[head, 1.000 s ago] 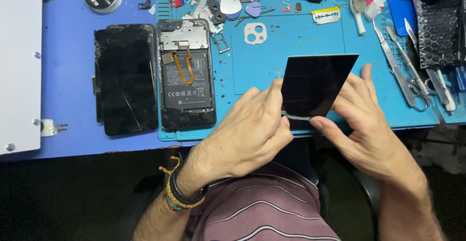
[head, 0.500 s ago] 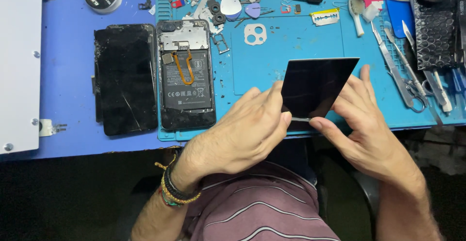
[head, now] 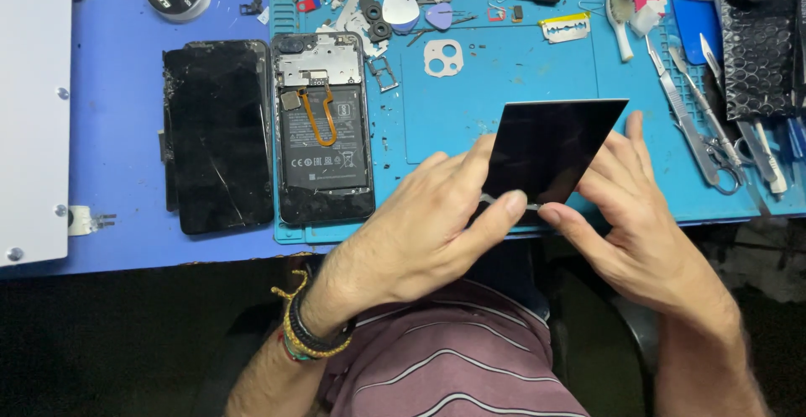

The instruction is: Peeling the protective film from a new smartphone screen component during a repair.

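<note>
I see both hands at the near edge of the blue mat [head: 504, 73], working on one black panel [head: 550, 148]. The panel is a dark, glossy rectangle, tilted so its upper right corner points away from me; its lower edge sits just above the mat's front rim. My left hand [head: 420, 232] covers the panel's lower left corner, thumb pressed toward the bottom edge, fingers together and curled over it. My right hand [head: 638, 224] clamps the lower right side, fingers spread up along the edge, thumb tip meeting the left thumb under the panel. A thin pale sliver shows between the two thumbs; it may be a film or tab, but it is too small to tell.

Left of the hands lies an opened phone body [head: 323, 127] with its battery and an orange cable exposed, on the mat. Beside it, on the blue table [head: 109, 131], lies a cracked black screen [head: 218, 136].

A pair of tweezers and scissors [head: 714, 148] lie at the mat's right side, partly overlapped by a black bubble bag [head: 760, 47] that is cut off by the frame. Small parts along the top edge are cluttered and hard to separate. A white box [head: 29, 115] is cropped at left. Braided bracelets [head: 306, 333] sit on the left wrist.
</note>
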